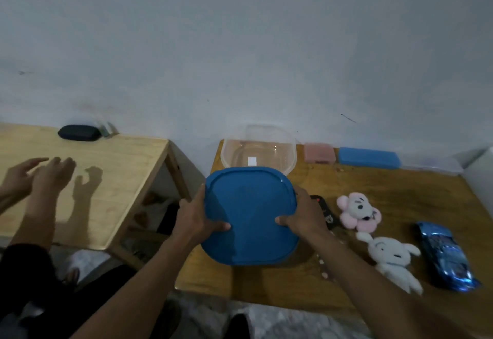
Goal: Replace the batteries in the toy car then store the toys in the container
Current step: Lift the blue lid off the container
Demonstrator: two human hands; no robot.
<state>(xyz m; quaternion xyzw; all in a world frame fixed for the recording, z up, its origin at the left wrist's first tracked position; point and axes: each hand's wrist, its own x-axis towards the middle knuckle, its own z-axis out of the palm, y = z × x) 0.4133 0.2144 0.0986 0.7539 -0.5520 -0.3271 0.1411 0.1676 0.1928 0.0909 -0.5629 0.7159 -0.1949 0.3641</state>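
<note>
Your left hand (196, 220) and right hand (302, 215) both have their grip curled round the blue lid (250, 205). The container (289, 155) sits just behind.

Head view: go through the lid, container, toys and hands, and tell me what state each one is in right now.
Blue lid: off the container, held by both hands.
Clear container: open, no toys inside.
Left hand: grips the lid's left edge.
Right hand: grips the lid's right edge.
Toy car: lying on the table, outside the container.
Pink plush: lying on the table.
White plush: lying on the table.
</note>
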